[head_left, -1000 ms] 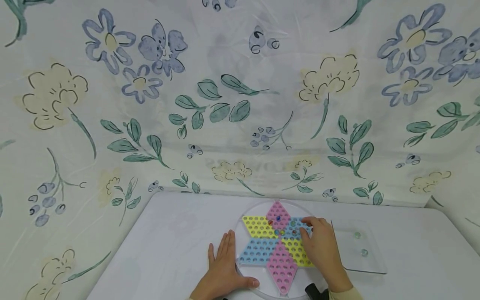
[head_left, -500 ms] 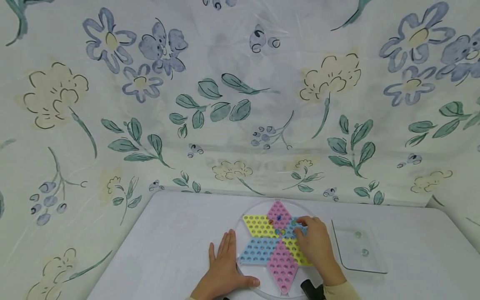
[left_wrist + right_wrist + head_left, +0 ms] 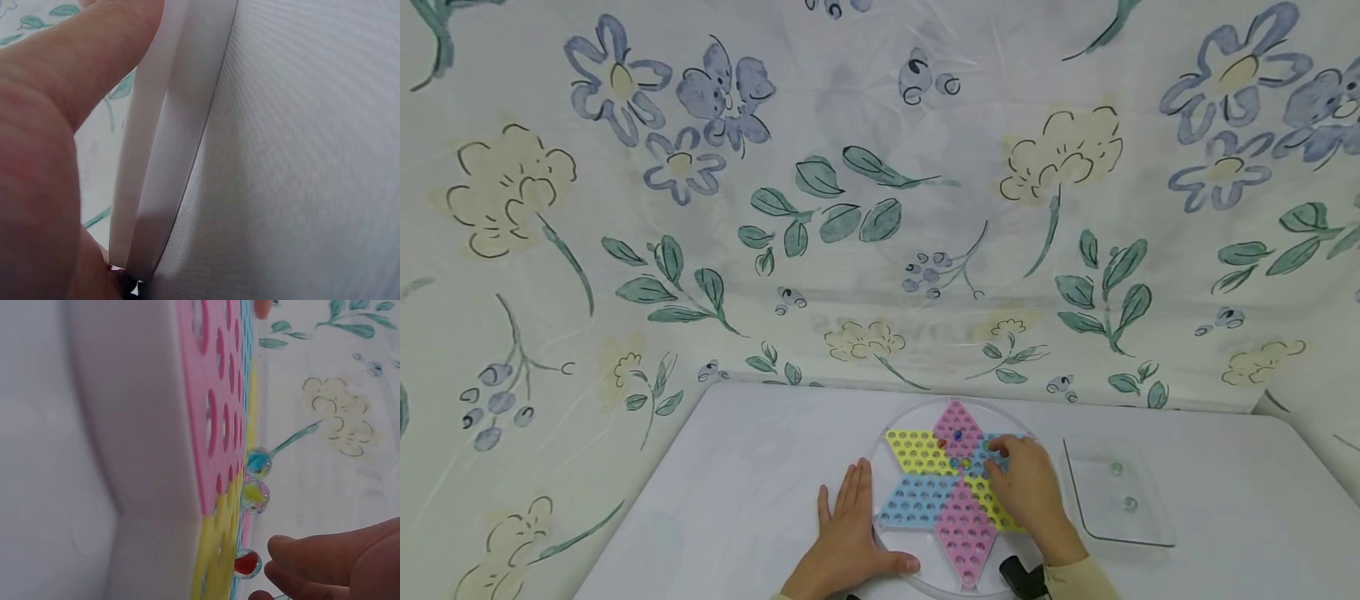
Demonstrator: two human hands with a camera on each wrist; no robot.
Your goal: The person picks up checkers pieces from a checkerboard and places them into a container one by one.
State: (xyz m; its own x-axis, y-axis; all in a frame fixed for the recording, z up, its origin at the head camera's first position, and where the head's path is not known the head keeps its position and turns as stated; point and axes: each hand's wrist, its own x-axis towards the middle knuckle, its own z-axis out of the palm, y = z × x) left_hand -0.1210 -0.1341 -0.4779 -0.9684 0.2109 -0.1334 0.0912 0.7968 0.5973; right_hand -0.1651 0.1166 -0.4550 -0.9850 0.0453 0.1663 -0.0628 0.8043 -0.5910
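A round white Chinese checkers board (image 3: 917, 552) with a pink, yellow and blue star of holes lies on the table. My left hand (image 3: 847, 533) is spread at its left edge, thumb (image 3: 94, 50) on the white rim. My right hand (image 3: 1033, 487) is over the blue right-hand point, thumb and index finger curved with a gap between them. A green marble (image 3: 988, 446) is right at the index fingertip. In the right wrist view a red marble (image 3: 248, 564) sits close by the thumb, with blue (image 3: 258, 461) and yellow (image 3: 255, 496) marbles beyond.
To the right of the board stands a clear tray (image 3: 1086, 533) with two greenish marbles (image 3: 1117, 469) in it. On the board are also a dark blue marble (image 3: 958, 435) and another red one (image 3: 942, 443). A flowered cloth (image 3: 865, 275) hangs behind the table (image 3: 737, 467).
My right hand has shifted left over the blue point, covering the red marble there in the head view and bringing its fingertips to the green marble. My left hand has stayed in place.
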